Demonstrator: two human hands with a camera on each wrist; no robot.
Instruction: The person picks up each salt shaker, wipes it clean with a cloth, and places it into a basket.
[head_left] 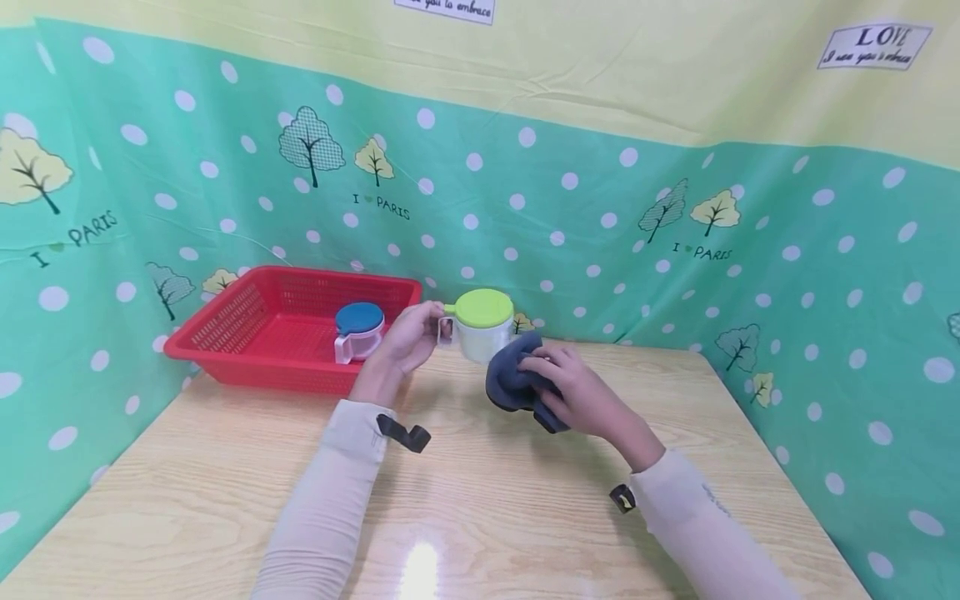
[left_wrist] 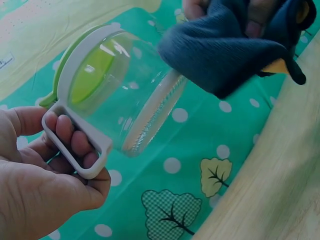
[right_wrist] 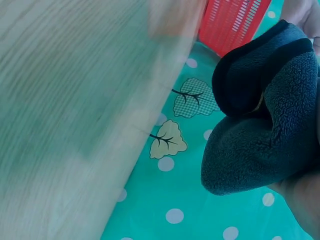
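Note:
A clear seasoning jar (head_left: 480, 337) with a green lid (head_left: 483, 308) and a white handle (left_wrist: 80, 147) is held up above the table. My left hand (head_left: 412, 337) grips it by that handle, with fingers curled through the loop in the left wrist view. My right hand (head_left: 573, 387) holds a folded dark blue cloth (head_left: 517, 375) close to the jar's right side. In the left wrist view the cloth (left_wrist: 225, 50) overlaps the jar's base edge; whether they touch I cannot tell. The right wrist view shows mostly the bunched cloth (right_wrist: 260, 130), which hides the jar.
A red plastic basket (head_left: 262, 375) stands at the back left of the wooden table (head_left: 480, 500). Inside it, at the right, sits a similar jar (head_left: 363, 337) with a blue lid. A polka-dot curtain (head_left: 585, 208) hangs behind the table and along its sides.

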